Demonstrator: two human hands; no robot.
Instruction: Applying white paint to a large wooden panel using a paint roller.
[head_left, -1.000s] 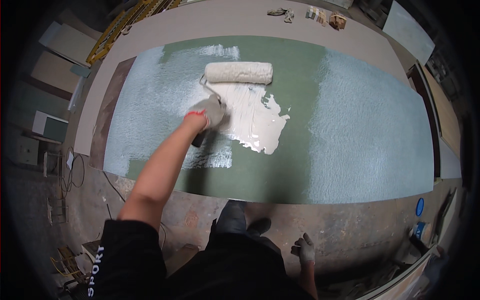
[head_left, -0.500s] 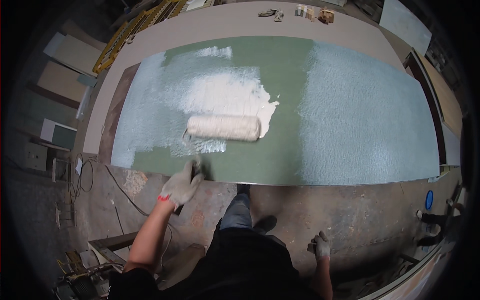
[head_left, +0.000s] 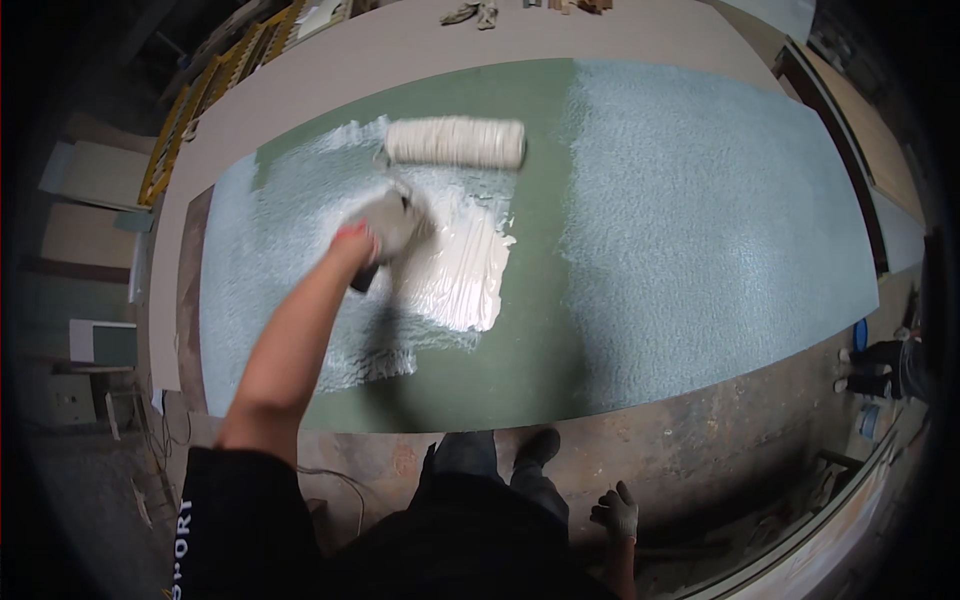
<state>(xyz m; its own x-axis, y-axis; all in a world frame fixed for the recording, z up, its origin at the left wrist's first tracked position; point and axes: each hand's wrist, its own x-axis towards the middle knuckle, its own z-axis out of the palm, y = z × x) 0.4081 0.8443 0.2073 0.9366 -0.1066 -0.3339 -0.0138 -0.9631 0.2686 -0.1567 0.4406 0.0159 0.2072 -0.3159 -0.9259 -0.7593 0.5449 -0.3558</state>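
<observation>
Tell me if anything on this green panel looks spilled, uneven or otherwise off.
One thing stands out: a thick white puddle of coating sits unspread mid-panel, below the white paint roller held by the gloved left hand. A bare strip of the green panel separates two thinly coated areas. Nothing looks damaged.

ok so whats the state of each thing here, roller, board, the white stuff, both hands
paint roller: lying on the board's far part, coated white
green board: flat, textured coat at both ends, bare green strip in the middle
white puddle: thick, wet, partly spread
left hand: gloved, gripping the roller handle
right hand: gloved, empty, low at the side
</observation>
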